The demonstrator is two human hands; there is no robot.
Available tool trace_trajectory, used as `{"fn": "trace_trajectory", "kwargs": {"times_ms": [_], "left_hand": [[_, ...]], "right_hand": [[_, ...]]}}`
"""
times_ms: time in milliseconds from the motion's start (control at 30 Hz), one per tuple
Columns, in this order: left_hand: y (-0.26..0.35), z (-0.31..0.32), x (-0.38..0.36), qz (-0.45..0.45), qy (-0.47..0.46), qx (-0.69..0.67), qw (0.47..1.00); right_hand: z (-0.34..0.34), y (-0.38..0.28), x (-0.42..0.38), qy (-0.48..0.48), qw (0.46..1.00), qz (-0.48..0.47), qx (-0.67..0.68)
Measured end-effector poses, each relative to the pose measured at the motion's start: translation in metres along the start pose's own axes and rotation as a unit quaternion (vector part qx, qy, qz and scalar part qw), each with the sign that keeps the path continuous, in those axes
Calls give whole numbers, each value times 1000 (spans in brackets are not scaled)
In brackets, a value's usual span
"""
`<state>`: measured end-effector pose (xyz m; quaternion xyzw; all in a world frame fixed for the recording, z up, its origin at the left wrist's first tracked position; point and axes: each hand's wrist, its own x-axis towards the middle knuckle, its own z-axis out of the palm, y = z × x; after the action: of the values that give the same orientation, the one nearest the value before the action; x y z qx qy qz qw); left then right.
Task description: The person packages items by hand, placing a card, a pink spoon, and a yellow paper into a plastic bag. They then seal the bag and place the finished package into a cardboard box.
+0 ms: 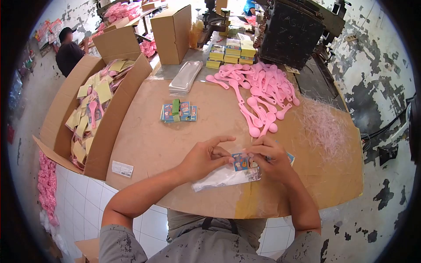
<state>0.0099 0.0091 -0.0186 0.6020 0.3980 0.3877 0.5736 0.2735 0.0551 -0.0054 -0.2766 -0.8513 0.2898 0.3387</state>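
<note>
A small blue printed card (240,162) is between my hands, near the front of the cardboard-covered table. My left hand (206,158) pinches its left edge, with the index finger stretched out above. At the card's upper right, the bent fingers of my right hand (272,160) close on it; their tips partly cover it. Beneath my hands lie clear plastic bags (221,179). Another card's corner (290,158) shows beside my right hand. Farther off is a heap of pink plastic spoons (258,94). A bundle of printed cards (178,111) with a green band lies at the left.
An open carton (98,147) of packed spoons stands left. Clear plastic trays (186,78), stacked yellow-edged cards (232,51) and a dark machine (289,33) are at the back. Plastic shreds (329,127) lie right. A person (69,52) is at the far left.
</note>
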Motion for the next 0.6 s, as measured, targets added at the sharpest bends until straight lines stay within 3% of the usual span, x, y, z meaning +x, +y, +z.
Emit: {"fn": "trace_trajectory", "kwargs": {"times_ms": [33, 133, 233, 333, 433, 533, 600], "left_hand": [[1, 2, -1, 4, -10, 23, 1000], [3, 6, -3, 34, -8, 69, 997], [-1, 5, -1, 18, 44, 25, 999], [5, 3, -1, 40, 80, 5, 996], [5, 2, -2, 16, 60, -20, 998], [-6, -1, 1, 40, 50, 20, 998], [0, -3, 1, 19, 56, 2, 998]], "right_hand": [[4, -1, 1, -9, 1000, -16, -3], [20, -24, 5, 74, 992, 79, 69], [28, -18, 4, 198, 925, 198, 256], [21, -11, -2, 100, 956, 226, 156], [16, -23, 4, -27, 997, 63, 30], [0, -10, 12, -41, 998, -18, -35], [-23, 15, 19, 11, 985, -12, -174]]}}
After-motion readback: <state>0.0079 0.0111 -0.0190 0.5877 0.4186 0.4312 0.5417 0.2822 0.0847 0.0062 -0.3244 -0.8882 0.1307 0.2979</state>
